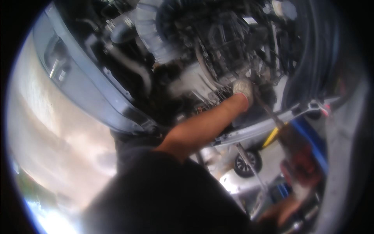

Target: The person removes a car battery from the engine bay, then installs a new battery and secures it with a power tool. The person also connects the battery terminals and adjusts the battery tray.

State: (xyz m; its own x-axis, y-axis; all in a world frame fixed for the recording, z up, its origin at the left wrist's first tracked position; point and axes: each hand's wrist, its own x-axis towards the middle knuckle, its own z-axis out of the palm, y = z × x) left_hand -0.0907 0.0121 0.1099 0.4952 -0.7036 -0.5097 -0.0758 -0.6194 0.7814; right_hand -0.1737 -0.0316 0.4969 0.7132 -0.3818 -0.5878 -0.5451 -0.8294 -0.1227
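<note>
My left hand [243, 91], in a pale knitted glove, reaches into an engine bay. Its fingers are mostly hidden; it looks closed around the far end of a long extension bar [267, 108]. That bar slants down to the right, to a red power tool [302, 165] blurred by motion. Low at the right, my right hand [302, 192], in a light glove, grips the tool from below. Beyond the left hand lie dark engine parts [224, 50]; where the bar's tip meets them cannot be made out.
A ribbed grey duct [150, 33] and a curved pipe [132, 66] sit at the upper left. A pale body rail [249, 130] crosses below my left wrist. Silver-blue bodywork [83, 70] edges the left. A wheel [247, 163], a yellow bar [271, 136] and a blue post [311, 138] show beyond.
</note>
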